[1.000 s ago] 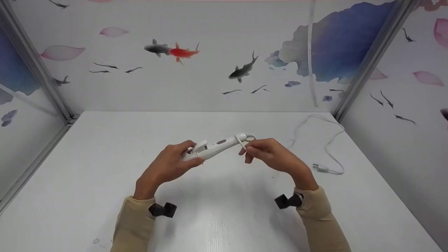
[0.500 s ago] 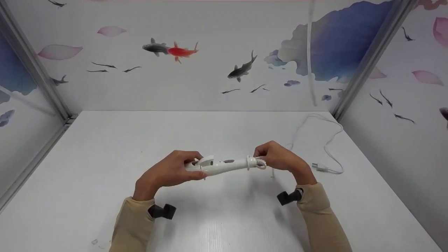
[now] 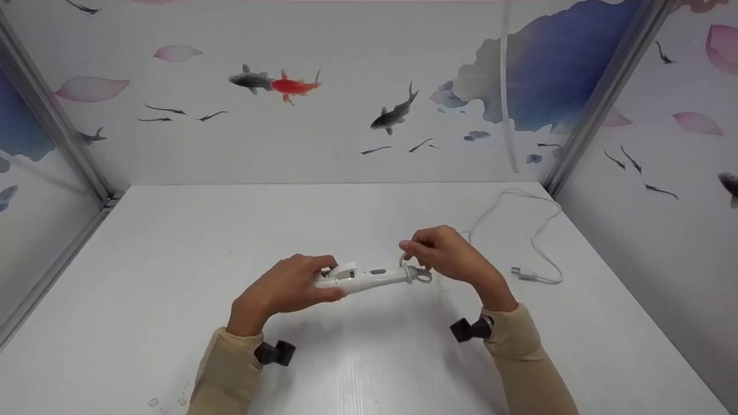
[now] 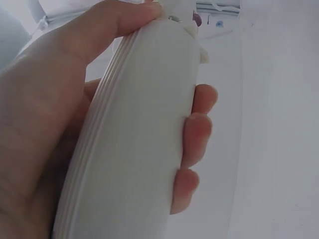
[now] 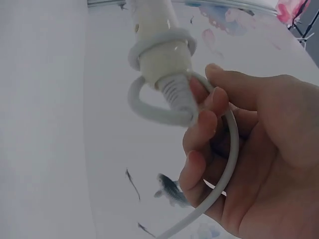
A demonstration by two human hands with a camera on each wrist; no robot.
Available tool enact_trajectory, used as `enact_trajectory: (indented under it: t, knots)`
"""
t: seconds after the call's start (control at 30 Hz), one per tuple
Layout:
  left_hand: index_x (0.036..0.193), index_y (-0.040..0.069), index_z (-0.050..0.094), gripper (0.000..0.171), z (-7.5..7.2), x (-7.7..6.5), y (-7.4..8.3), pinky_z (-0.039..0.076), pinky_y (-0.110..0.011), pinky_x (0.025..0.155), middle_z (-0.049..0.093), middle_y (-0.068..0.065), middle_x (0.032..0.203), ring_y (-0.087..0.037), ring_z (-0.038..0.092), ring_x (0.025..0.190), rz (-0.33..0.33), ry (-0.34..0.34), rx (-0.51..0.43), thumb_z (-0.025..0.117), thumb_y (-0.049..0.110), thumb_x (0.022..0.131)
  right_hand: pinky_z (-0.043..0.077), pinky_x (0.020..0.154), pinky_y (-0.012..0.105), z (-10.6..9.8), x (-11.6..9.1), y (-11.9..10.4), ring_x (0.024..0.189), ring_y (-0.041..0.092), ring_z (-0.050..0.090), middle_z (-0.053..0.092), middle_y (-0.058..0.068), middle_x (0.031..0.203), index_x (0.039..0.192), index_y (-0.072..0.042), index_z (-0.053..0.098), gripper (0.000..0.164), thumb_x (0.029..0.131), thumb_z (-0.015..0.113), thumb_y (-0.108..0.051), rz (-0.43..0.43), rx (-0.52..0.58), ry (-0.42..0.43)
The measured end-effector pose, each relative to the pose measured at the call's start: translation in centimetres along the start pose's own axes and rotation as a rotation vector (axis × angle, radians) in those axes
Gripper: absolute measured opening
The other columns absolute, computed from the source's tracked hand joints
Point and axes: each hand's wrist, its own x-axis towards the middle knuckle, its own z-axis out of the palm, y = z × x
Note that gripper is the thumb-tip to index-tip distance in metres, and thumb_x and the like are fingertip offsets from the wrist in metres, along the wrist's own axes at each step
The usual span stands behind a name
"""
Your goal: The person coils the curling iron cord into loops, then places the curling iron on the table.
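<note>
A white curling iron (image 3: 369,280), with a raised lever (image 3: 346,268) and an oval button (image 3: 377,271), lies almost level above the table. My left hand (image 3: 288,285) grips its wide end, with the thumb on the near side. In the left wrist view, curled fingers (image 4: 197,139) show past the pale body. At the opposite end the white cord (image 5: 232,149) loops round the handle below a ribbed sleeve (image 5: 177,94). My right hand (image 3: 450,253) pinches this cord just above and beyond the handle's end. The exact contact of thumb and fingertip on the cord is partly hidden.
The rest of the cord runs over the white table (image 3: 230,219) to the back right, ending in a plug (image 3: 526,274). Patterned walls (image 3: 323,144) enclose the table at the back and sides. Black wrist cameras (image 3: 470,329) sit on both sleeves.
The curling iron has come lower and nearer, from tilted to almost level. My right hand has passed behind the handle's end and back up, and cord now wraps round that end.
</note>
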Motion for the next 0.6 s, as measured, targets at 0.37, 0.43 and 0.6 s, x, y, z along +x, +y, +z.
enact_trajectory:
  t: [0.37,0.43,0.6]
  knots:
    - [0.119,0.017,0.063,0.035,-0.2,0.1,0.4,0.042,-0.03,0.065,0.067,-0.002,0.091,-0.015,0.054,0.071,-0.066,0.136,-0.031,0.068,0.04,0.092,0.051,0.068,0.029,0.0,-1.5,-2.2,0.075,0.016,0.059,0.066,0.006,0.082,0.105,-0.01,0.072,0.02,0.103,0.057,-0.023,-0.057,-0.069,0.131]
    - [0.121,0.017,0.063,0.036,-0.2,0.2,0.5,0.041,-0.03,0.064,0.068,-0.002,0.091,-0.015,0.054,0.071,-0.068,0.159,-0.035,0.067,0.039,0.093,0.051,0.069,0.029,0.1,-1.6,-2.3,0.075,0.016,0.061,0.067,0.006,0.082,0.104,-0.009,0.072,0.019,0.102,0.058,-0.022,-0.073,-0.072,0.12]
    - [0.124,0.016,0.062,0.038,-0.3,0.1,0.4,0.042,-0.03,0.064,0.07,-0.004,0.095,-0.016,0.055,0.073,-0.087,0.207,-0.072,0.067,0.039,0.094,0.053,0.08,0.037,0.0,-1.4,-1.9,0.082,0.016,0.065,0.071,0.006,0.086,0.108,-0.009,0.072,0.018,0.102,0.057,-0.018,-0.139,-0.055,0.031]
